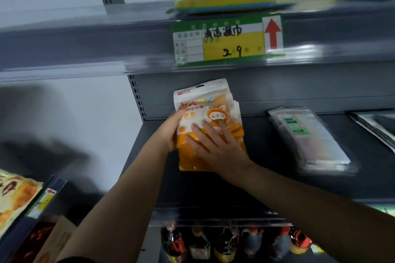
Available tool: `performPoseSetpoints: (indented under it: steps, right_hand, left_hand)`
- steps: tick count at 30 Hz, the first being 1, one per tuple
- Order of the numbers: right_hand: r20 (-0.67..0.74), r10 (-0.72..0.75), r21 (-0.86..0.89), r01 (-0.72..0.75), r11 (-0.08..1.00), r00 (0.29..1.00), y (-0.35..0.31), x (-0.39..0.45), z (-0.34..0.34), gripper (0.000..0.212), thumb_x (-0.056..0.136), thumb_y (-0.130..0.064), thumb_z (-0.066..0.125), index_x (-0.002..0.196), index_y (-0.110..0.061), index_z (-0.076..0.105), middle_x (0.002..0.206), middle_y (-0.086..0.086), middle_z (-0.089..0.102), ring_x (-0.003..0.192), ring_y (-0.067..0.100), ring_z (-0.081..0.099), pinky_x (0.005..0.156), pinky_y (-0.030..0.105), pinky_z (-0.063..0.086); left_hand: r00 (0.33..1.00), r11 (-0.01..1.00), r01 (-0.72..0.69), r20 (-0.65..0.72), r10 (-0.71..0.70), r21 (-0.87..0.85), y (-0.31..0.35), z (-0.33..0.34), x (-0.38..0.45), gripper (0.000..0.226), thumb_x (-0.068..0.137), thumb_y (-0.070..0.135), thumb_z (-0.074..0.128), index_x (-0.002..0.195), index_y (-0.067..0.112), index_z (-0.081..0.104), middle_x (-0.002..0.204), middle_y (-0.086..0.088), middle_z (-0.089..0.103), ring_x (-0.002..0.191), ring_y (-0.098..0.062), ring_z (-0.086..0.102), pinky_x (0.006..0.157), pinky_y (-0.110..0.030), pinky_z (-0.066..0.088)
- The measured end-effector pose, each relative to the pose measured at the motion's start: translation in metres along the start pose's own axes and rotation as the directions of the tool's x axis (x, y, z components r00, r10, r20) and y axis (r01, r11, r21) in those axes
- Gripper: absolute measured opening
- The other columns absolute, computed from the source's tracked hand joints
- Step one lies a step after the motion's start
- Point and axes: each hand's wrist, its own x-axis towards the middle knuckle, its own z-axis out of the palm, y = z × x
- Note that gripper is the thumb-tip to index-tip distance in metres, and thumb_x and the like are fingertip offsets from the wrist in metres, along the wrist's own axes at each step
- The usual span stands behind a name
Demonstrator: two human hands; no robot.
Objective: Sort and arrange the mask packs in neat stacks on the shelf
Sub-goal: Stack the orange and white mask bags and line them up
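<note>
The left hand [171,128] clasps the left edge of the orange mask packs [208,113] while the right hand [215,145] lies flat and open on the top pack, pressing down. The stack rests at the left end of the shelf [267,181], apart from the silver mask packs [310,141]. The glossy pouches look light, soft and slippery; squaring them by their edges seems safest.

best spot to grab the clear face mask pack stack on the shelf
Take the face mask pack stack by its long side edges near the front end, coming from the shelf's open front. It lies flat and narrow, angled back-left, with bare shelf on its left.
</note>
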Motion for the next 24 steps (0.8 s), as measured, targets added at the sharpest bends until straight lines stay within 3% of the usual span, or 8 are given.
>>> performPoseSetpoints:
  steps: [2, 6, 9, 12, 14, 17, 21, 24]
  right_hand:
    - [0.016, 0.078, 0.014, -0.078, 0.997, 0.997, 0.002, 0.005, 0.005, 0.073, 0.077, -0.06, 0.048, 0.137, -0.021, 0.034, 0.141, 0.008, 0.05, 0.126, 0.032, 0.051, 0.101, 0.054, 0.036]
    - [0.137, 0.184, 0.076, -0.195, 0.978, 0.973, 0.005, 0.014, 0.011, 0.089, 0.071, -0.072, 0.057, 0.138, -0.019, 0.033, 0.141, 0.011, 0.049, 0.125, 0.033, 0.05, 0.095, 0.052, 0.045]
    - [0.049, 0.184, 0.124, -0.188, 0.974, 0.982, -0.001, 0.012, 0.008, 0.079, 0.078, -0.065, 0.051, 0.138, -0.017, 0.034, 0.143, 0.011, 0.047, 0.128, 0.034, 0.047, 0.1, 0.053, 0.039]
    - [-0.081, 0.198, 0.157, -0.183, 0.97, 0.977, -0.002, 0.003, 0.0, 0.066, 0.085, -0.056, 0.038, 0.137, -0.015, 0.039, 0.143, 0.012, 0.047, 0.133, 0.033, 0.038, 0.107, 0.055, 0.024]
    - [-0.126, 0.082, 0.075, -0.073, 0.995, 0.989, -0.002, -0.005, 0.001, 0.061, 0.088, -0.05, 0.039, 0.138, -0.015, 0.038, 0.144, 0.012, 0.043, 0.134, 0.032, 0.031, 0.108, 0.057, 0.022]
    - [-0.074, -0.124, -0.081, 0.118, 0.99, 0.99, 0.001, -0.013, 0.015, 0.067, 0.084, -0.048, 0.052, 0.14, -0.018, 0.033, 0.145, 0.008, 0.041, 0.135, 0.03, 0.031, 0.109, 0.057, 0.022]
    - [0.017, -0.193, -0.108, 0.194, 0.975, 0.981, 0.014, -0.008, 0.026, 0.07, 0.082, -0.055, 0.05, 0.139, -0.02, 0.031, 0.144, 0.005, 0.046, 0.135, 0.027, 0.033, 0.109, 0.055, 0.019]
    - [0.048, -0.204, -0.099, 0.208, 0.973, 0.978, 0.023, -0.004, 0.029, 0.073, 0.08, -0.059, 0.054, 0.138, -0.019, 0.033, 0.142, 0.005, 0.049, 0.134, 0.027, 0.029, 0.112, 0.056, 0.011]
  left_hand:
    - [1.0, 1.0, -0.024, -0.007, 0.024, -0.012, -0.01, -0.006, -0.004, 0.053, 0.085, 0.058, 0.053, 0.126, 0.024, 0.057, 0.119, -0.011, 0.067, 0.104, -0.029, 0.065, 0.077, -0.043, 0.055]
    - [0.992, 0.992, -0.124, -0.036, 0.124, 0.006, -0.032, -0.015, -0.009, 0.064, 0.084, 0.063, 0.05, 0.138, 0.029, 0.045, 0.129, -0.007, 0.06, 0.112, -0.028, 0.061, 0.077, -0.04, 0.056]
    - [0.963, 0.959, -0.268, -0.014, 0.27, 0.088, -0.043, -0.011, -0.011, 0.044, 0.094, 0.042, 0.049, 0.136, 0.032, 0.045, 0.127, -0.002, 0.061, 0.108, -0.02, 0.063, 0.083, -0.038, 0.056]
    - [0.949, 0.946, -0.312, -0.022, 0.315, 0.093, -0.043, -0.01, -0.008, 0.048, 0.094, 0.032, 0.053, 0.14, 0.027, 0.042, 0.132, -0.005, 0.058, 0.115, -0.023, 0.06, 0.1, -0.044, 0.047]
    - [0.949, 0.943, -0.312, -0.016, 0.316, 0.117, -0.04, -0.01, -0.005, 0.047, 0.09, 0.034, 0.057, 0.136, 0.027, 0.047, 0.127, -0.005, 0.061, 0.112, -0.024, 0.062, 0.099, -0.044, 0.047]
    - [0.951, 0.942, -0.307, 0.01, 0.308, 0.134, -0.03, -0.004, -0.006, 0.019, 0.095, 0.03, 0.052, 0.113, 0.033, 0.059, 0.113, -0.002, 0.067, 0.101, -0.02, 0.066, 0.089, -0.037, 0.052]
    - [0.965, 0.959, -0.262, -0.002, 0.264, 0.107, -0.023, 0.001, -0.005, 0.035, 0.094, 0.031, 0.052, 0.129, 0.025, 0.053, 0.116, -0.006, 0.067, 0.098, -0.022, 0.067, 0.077, -0.034, 0.055]
    - [0.969, 0.963, -0.247, 0.003, 0.248, 0.111, -0.021, 0.001, -0.001, 0.041, 0.093, 0.033, 0.053, 0.133, 0.025, 0.05, 0.121, -0.009, 0.065, 0.104, -0.026, 0.066, 0.079, -0.035, 0.055]
